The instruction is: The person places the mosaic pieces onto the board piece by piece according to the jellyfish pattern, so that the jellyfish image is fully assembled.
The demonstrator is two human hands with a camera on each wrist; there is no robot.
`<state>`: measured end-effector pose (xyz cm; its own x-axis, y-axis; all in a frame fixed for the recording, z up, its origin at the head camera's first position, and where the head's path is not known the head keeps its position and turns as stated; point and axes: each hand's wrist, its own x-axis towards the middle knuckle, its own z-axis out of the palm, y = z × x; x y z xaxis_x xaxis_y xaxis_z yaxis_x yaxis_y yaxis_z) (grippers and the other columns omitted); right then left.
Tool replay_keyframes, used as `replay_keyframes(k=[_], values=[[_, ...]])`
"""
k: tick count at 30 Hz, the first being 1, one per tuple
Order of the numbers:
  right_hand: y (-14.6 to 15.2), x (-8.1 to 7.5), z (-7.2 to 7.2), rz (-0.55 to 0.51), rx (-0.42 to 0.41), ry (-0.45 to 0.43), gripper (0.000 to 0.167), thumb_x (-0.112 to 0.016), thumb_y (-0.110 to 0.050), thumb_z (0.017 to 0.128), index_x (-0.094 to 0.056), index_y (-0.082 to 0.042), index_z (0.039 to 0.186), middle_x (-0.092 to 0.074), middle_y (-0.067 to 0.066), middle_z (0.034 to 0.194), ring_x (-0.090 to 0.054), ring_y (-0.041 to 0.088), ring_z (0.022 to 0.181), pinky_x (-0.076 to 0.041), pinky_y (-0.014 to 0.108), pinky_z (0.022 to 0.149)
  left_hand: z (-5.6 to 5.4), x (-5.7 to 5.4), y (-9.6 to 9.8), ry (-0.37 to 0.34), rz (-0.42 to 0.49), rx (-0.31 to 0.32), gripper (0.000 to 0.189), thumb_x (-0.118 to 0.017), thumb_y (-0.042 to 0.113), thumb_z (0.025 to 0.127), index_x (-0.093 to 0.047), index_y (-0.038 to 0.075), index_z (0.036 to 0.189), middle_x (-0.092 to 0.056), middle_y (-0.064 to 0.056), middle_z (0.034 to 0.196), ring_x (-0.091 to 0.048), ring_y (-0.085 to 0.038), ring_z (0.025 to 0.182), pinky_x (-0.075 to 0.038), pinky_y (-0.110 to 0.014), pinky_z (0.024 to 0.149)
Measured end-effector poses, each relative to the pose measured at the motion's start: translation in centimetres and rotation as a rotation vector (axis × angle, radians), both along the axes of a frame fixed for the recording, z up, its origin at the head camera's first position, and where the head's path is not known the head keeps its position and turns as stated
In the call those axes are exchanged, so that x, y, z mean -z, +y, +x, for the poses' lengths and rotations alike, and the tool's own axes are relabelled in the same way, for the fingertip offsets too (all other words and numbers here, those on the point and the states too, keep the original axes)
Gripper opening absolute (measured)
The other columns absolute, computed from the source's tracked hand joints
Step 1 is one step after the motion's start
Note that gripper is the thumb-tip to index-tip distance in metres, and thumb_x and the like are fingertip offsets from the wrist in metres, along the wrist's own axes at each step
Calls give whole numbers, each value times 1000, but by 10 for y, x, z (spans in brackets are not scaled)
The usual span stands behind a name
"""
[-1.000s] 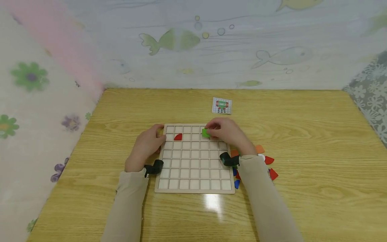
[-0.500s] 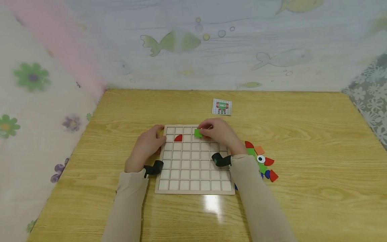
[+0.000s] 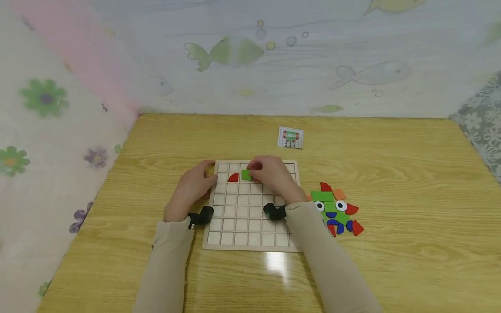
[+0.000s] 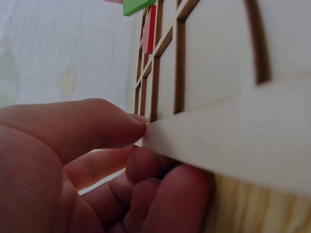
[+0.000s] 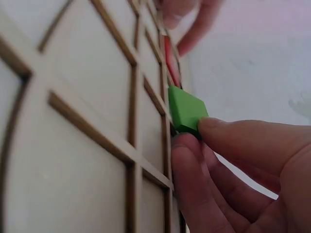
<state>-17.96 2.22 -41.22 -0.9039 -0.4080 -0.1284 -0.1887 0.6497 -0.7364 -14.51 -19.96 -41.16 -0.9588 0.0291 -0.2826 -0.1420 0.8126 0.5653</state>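
Observation:
A wooden grid board [image 3: 242, 212] lies on the table. My left hand [image 3: 192, 186] grips its left edge near the far corner; in the left wrist view the thumb [image 4: 114, 124] is on the rim and the fingers are curled against the side. My right hand [image 3: 271, 174] pinches a green square tile [image 3: 246, 174] between thumb and fingers, over the second row from the top. In the right wrist view the green tile [image 5: 187, 110] is tilted close to the grid. A red quarter-circle tile [image 3: 233, 177] sits in the cell just left of it.
Right of the board, partly behind the right sleeve, is a loose pile of tiles [image 3: 329, 196] in green, red, blue and orange, with two eye discs [image 3: 341, 206]. A small pattern card [image 3: 290, 137] lies beyond the board. The wall [image 3: 235, 95] borders the table's far edge.
My right hand has moved left across the board with the green tile, from near the right side to beside the red tile. More of the pile shows. My left hand stays on the board's edge.

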Motion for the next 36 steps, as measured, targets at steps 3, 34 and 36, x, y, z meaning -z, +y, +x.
replay_keyframes(k=[3,34,36], values=[[-6,-1,3,43,19,43,10,-61,-22,84,-66,-19,92,-60,-7,82,-52,11,76,-42,28,71,0,-1,1,2,3,3,51,-49,27,88,-34,16,136,-59,-2,69,-55,-15,48,-40,-30,57],[-2,-4,6,22,-36,34,19,-57,-30,86,-64,-21,101,-58,-8,89,-52,10,82,-41,29,74,1,1,-1,12,36,4,51,-50,26,88,-35,16,136,-60,-2,76,-57,-15,50,-43,-30,56],[-1,-6,5,15,-52,27,20,-56,-31,86,-64,-22,102,-58,-9,91,-52,9,83,-41,29,75,0,1,-1,14,38,2,50,-50,26,88,-36,16,135,-60,-2,76,-57,-14,50,-43,-30,55]])
